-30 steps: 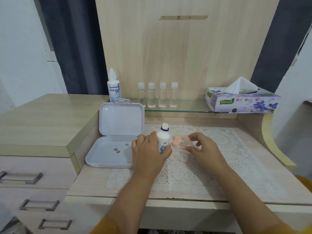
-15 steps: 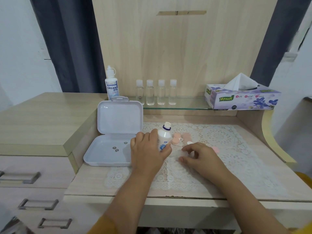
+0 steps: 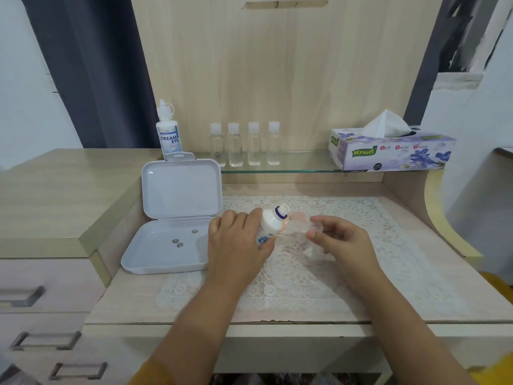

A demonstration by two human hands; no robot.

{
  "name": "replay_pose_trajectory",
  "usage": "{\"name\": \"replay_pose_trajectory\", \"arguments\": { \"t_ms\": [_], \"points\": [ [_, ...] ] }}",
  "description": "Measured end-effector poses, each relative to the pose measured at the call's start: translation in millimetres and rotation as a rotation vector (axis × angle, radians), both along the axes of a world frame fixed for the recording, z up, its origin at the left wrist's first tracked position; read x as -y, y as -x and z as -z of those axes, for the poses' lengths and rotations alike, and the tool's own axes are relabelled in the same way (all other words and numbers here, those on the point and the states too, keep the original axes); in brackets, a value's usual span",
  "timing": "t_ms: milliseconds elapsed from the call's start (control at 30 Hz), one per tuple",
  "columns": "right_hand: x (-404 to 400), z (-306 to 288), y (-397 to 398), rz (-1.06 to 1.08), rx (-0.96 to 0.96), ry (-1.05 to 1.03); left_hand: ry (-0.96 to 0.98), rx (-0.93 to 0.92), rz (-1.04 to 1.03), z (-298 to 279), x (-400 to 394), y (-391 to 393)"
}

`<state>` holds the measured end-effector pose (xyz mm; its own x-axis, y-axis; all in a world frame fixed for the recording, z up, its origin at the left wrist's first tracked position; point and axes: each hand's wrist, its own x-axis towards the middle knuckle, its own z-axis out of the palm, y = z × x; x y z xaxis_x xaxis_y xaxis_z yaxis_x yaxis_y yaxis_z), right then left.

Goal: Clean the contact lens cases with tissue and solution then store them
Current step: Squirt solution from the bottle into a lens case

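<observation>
My left hand (image 3: 238, 244) grips a small white solution bottle (image 3: 270, 223) and tilts its open neck to the right. My right hand (image 3: 340, 240) pinches a pale pink contact lens case (image 3: 301, 226) and holds it just off the bottle's mouth, above the lace mat (image 3: 361, 262). The case's far end is partly hidden behind the bottle. To the left lies an open white storage box (image 3: 172, 240) with three small round pieces in its tray.
A glass shelf (image 3: 299, 165) at the back carries a tissue box (image 3: 391, 150), several small clear bottles (image 3: 244, 144) and a Dream Eye bottle (image 3: 168, 132). A raised cabinet top (image 3: 55, 190) with drawers stands on the left.
The bottle has gone from upright to tilted right. My right hand has lifted the pink case off the mat and brought it up to the bottle's mouth.
</observation>
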<state>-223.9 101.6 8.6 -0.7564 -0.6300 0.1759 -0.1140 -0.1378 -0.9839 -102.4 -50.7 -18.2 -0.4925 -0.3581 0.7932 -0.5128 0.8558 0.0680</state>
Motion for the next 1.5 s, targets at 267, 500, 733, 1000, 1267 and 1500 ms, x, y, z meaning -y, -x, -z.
{"name": "replay_pose_trajectory", "arguments": {
  "t_ms": [267, 500, 733, 1000, 1267, 1500],
  "points": [
    [-4.2, 0.4, 0.1, 0.005, 0.019, 0.035, 0.075, 0.011, -0.031, 0.5, 2.8, 0.3],
    [-4.9, 0.9, 0.1, -0.02, 0.024, 0.011, 0.1, -0.003, -0.031, 1.3, 4.5, 0.1],
    [-3.6, 0.5, 0.3, -0.016, 0.017, -0.01, 0.094, -0.032, -0.031, 1.7, 6.1, -0.1],
    [-4.7, -0.9, -1.8, -0.011, 0.027, -0.011, 0.084, -0.044, -0.05, 2.1, 7.2, 0.2],
    [-4.4, -1.2, -1.3, -0.019, 0.03, -0.012, 0.08, -0.039, -0.052, 3.4, 8.5, 0.7],
    [-3.1, -0.5, -0.3, -0.021, 0.027, -0.014, 0.077, -0.046, -0.047, 4.8, 10.3, 0.8]
  ]
}}
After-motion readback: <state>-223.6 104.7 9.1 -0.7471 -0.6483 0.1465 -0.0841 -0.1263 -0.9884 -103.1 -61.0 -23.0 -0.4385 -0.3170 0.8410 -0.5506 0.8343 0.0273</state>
